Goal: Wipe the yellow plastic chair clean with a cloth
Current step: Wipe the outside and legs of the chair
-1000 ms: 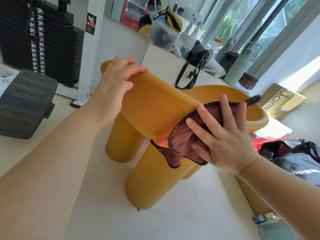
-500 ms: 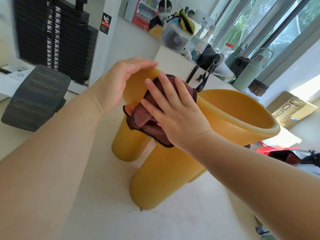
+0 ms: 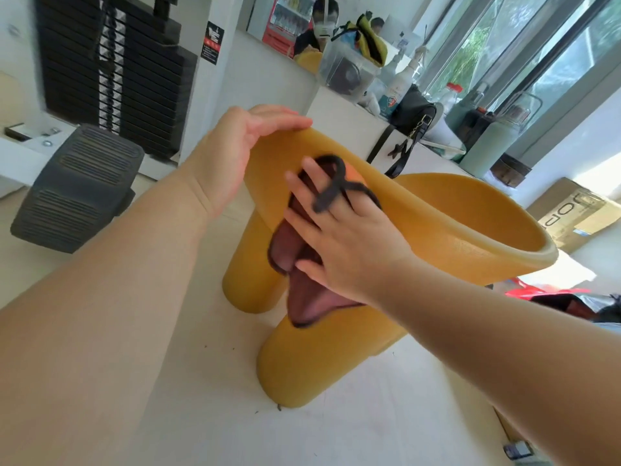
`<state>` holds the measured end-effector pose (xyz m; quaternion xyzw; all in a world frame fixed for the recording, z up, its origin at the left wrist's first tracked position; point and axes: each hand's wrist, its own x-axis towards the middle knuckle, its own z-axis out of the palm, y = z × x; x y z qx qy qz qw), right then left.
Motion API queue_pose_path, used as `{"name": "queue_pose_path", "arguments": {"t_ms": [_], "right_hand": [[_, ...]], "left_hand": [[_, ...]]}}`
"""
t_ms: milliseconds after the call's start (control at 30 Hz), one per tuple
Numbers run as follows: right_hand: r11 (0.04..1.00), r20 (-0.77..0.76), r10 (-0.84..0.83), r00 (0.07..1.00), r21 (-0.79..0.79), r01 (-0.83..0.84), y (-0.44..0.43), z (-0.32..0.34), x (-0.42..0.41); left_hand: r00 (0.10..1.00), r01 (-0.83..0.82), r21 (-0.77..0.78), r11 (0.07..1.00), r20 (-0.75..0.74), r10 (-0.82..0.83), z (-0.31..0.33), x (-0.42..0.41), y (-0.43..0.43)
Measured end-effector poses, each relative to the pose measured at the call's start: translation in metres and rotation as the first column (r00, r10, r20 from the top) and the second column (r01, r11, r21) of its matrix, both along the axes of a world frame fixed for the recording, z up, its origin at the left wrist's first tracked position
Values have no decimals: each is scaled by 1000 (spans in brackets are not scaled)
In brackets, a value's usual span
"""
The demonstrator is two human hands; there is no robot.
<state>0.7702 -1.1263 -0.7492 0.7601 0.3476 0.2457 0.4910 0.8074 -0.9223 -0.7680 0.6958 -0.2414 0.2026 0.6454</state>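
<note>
The chunky yellow plastic chair (image 3: 453, 213) stands on the pale floor (image 3: 369, 432) on its thick round legs. The left hand (image 3: 242, 153) hooks its fingers over the chair's upper edge, its grip clamped there, probably to steady the shell against the push of wiping. The right hand (image 3: 346, 243) lies flat, its grip apart with fingers spread, pressing the maroon black-edged cloth (image 3: 305, 297) against the chair's outer side so the fabric rubs broadly.

The chair (image 3: 453, 210) is mustard yellow; the cloth (image 3: 302, 297) is maroon with dark edging.
</note>
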Motion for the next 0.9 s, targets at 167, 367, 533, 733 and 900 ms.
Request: {"name": "queue_pose_path", "arguments": {"t_ms": [167, 367, 533, 733, 900], "right_hand": [[998, 69, -62, 996, 29, 60, 16, -7, -1], [991, -210, -93, 973, 78, 111, -87, -10, -38], [991, -239, -120, 964, 21, 129, -55, -6, -26], [989, -85, -148, 985, -27, 147, 53, -9, 26], [980, -167, -144, 976, 112, 163, 71, 4, 32]], "left_hand": [[1000, 3, -48, 999, -22, -4, -6, 11, 7], [994, 12, -195, 981, -103, -33, -15, 10, 8], [979, -56, -233, 971, -205, 8, -20, 19, 21], [951, -245, -354, 903, -269, 153, -50, 18, 31], [833, -552, -413, 724, -237, 500, -63, -8, -22]]}}
